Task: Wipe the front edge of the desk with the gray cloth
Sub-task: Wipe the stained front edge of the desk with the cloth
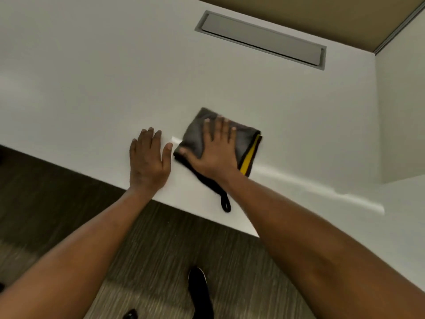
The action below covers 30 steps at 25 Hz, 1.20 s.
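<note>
A folded gray cloth (245,140) with a yellow stripe and a black edge loop lies on the white desk (115,77), a short way back from its front edge (207,217). My right hand (216,150) presses flat on top of the cloth, fingers spread, covering its middle. The cloth's black loop (225,203) trails toward the desk's edge. Just left of the cloth, my left hand (148,160) rests palm down on the bare desk, fingers apart, holding nothing.
A gray cable-slot cover (259,39) is set into the desk at the back. A white side panel (400,111) rises at the right. Below the edge are striped carpet (149,249) and a black shoe (200,291).
</note>
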Motion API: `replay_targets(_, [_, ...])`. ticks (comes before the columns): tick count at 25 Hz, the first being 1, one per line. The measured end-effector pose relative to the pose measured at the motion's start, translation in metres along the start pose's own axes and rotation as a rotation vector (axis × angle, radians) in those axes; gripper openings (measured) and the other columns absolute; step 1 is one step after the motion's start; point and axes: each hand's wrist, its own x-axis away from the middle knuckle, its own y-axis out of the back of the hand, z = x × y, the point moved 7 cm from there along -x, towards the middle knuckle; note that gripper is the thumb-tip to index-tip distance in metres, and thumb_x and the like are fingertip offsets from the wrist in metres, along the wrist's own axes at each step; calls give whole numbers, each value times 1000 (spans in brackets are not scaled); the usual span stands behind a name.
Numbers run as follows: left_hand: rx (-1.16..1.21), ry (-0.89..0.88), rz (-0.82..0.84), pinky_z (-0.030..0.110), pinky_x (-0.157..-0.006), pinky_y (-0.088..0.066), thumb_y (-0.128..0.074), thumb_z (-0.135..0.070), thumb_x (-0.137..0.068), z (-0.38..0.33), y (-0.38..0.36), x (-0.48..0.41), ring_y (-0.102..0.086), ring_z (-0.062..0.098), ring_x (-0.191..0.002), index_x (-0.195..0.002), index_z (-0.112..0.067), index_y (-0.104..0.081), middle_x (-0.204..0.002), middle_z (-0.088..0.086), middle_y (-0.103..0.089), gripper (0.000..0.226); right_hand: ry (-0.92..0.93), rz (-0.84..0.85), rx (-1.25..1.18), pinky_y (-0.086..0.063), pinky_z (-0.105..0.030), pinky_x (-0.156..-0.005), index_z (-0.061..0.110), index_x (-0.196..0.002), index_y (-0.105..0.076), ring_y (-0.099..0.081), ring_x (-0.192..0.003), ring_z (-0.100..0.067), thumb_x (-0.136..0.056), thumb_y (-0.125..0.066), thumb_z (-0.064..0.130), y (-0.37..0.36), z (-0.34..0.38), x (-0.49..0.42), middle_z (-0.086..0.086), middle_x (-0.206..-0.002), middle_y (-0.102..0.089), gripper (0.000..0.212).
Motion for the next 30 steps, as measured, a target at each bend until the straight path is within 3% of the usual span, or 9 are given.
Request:
replay_targets(5, [76,-11,-9,49,-116,-32,-24,-45,-104,-5,11,1,-46,33,-140,-139,-5,-56,-145,17,-56,61,468,66,118,-1,-53,-128,23,-166,-7,12,-160,-26,-98,-23,69,-17,6,81,-10,-173,7,83])
replay_targets(9, [-11,-76,15,51,-115,-32,-29,-42,-104,-12,10,4,-50,37,-134,-135,-3,-58,-141,20,-58,57,464,52,137,1,-48,-130,28,-165,-11,8,-161,-22,-101,-30,61,-3,-69,126,-4,-174,3,75])
replay_targets(16, [-103,-227,56,51,-113,-30,-36,-39,-103,-53,4,36,-48,39,-134,-134,-1,-56,-141,22,-54,53,-136,-86,46,-4,-51,-129,28,-165,-17,0,-161,-25,-102,-31,58,47,-258,193,-7,-174,-4,71])
replay_targets(20, [-97,-273,76,53,-115,-28,-36,-41,-102,-82,-10,58,-43,38,-139,-137,-3,-53,-145,21,-50,54,-531,-181,-50,-5,-54,-128,24,-165,-17,-6,-160,-33,-106,-35,54,57,-317,258,-14,-173,-9,69])
replay_targets(26, [-111,-270,49,51,-115,-28,-35,-46,-102,-78,-15,57,-45,39,-136,-135,-5,-54,-144,21,-52,56,-914,-230,-137,1,-55,-128,13,-165,-11,0,-159,-39,-106,-33,50,32,-275,307,-20,-172,-2,74])
replay_targets(30, [-103,-261,66,52,-115,-28,-35,-46,-102,-82,-12,61,-45,38,-136,-135,-6,-55,-145,20,-50,56,-876,-143,-184,8,-56,-127,12,-165,-2,11,-158,-39,-105,-32,54,13,-193,288,-21,-171,10,79])
